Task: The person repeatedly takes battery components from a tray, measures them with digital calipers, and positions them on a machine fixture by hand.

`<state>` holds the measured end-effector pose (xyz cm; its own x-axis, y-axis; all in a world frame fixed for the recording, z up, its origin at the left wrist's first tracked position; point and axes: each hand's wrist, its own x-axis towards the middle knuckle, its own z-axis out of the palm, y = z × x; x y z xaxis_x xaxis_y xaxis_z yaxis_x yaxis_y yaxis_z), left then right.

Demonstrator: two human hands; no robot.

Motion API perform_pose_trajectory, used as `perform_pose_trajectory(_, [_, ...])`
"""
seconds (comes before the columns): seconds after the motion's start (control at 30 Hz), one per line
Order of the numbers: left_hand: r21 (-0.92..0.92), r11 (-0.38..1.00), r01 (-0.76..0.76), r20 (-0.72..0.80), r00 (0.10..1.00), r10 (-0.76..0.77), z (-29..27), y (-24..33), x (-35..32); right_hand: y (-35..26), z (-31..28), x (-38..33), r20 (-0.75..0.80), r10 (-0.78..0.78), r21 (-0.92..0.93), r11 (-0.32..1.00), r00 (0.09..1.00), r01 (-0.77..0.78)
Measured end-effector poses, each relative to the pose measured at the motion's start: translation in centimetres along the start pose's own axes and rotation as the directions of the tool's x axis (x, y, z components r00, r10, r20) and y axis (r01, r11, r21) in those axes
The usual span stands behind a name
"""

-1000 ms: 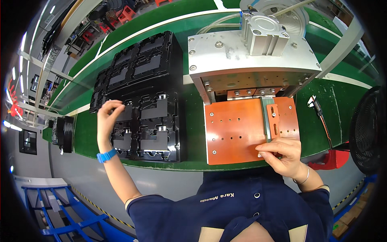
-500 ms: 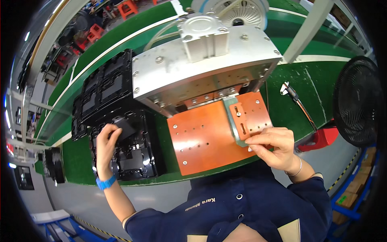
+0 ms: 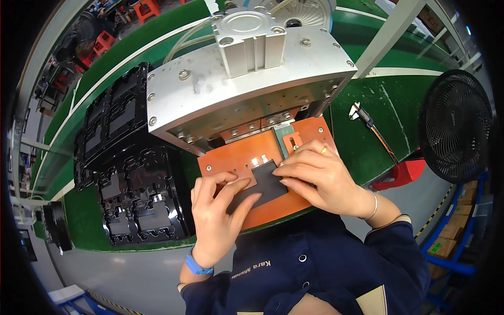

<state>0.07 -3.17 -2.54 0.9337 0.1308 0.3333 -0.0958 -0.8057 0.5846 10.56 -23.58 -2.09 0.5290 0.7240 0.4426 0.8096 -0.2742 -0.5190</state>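
A flat dark grey battery pouch cell (image 3: 270, 188) lies over the orange plate (image 3: 226, 159), with two small shiny tabs at its far edge. My left hand (image 3: 218, 207) grips its left end between thumb and bent fingers. On the opposite side, my right hand (image 3: 317, 176) pinches the cell's right edge. Beside the cell, a greenish strip (image 3: 282, 139) runs along the plate next to a slotted orange block (image 3: 292, 140), partly covered by my right hand. The metal press (image 3: 252, 84) rises over the far edge of the plate.
Stacked black moulded trays (image 3: 139, 197) with dark flat pieces in their pockets stand at the left. A caliper (image 3: 373, 131) lies on the green bench at the right. Farther right are a black fan (image 3: 455, 126) and a red stool (image 3: 401, 173).
My left hand has brought the pouch cell from the black tray at the left to the orange plate. My right hand has moved from the slotted block's near end to the cell's edge.
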Motion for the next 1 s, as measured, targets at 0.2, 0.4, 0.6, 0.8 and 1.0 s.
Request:
perform_pose_trajectory(0.2, [-0.048,0.978,-0.201,0.120,0.971,0.206,-0.5,-0.8,-0.9,0.1,1.1,1.1,0.099,-0.056,-0.153,0.986,0.994,0.070])
perform_pose_trajectory(0.4, [-0.104,0.967,-0.231,0.141,0.959,0.245,-0.7,-1.5,-1.1,0.1,1.6,1.6,0.153,-0.062,-0.235,0.967,0.986,0.097])
perform_pose_trajectory(0.6, [-0.137,0.961,-0.242,0.160,0.952,0.263,-0.8,-1.7,-0.8,0.1,1.6,2.1,0.047,-0.011,-0.207,0.978,0.999,0.021])
perform_pose_trajectory(0.8, [-0.150,0.957,-0.248,0.189,0.943,0.274,-1.2,-1.4,-0.5,0.7,-0.3,-0.2,-0.174,-0.028,-0.196,0.981,0.984,-0.007])
perform_pose_trajectory(1.0, [-0.145,0.959,-0.242,0.184,0.946,0.266,-1.3,-1.3,0.2,0.4,-1.0,-1.6,-0.034,-0.002,-0.140,0.990,0.999,-0.003])
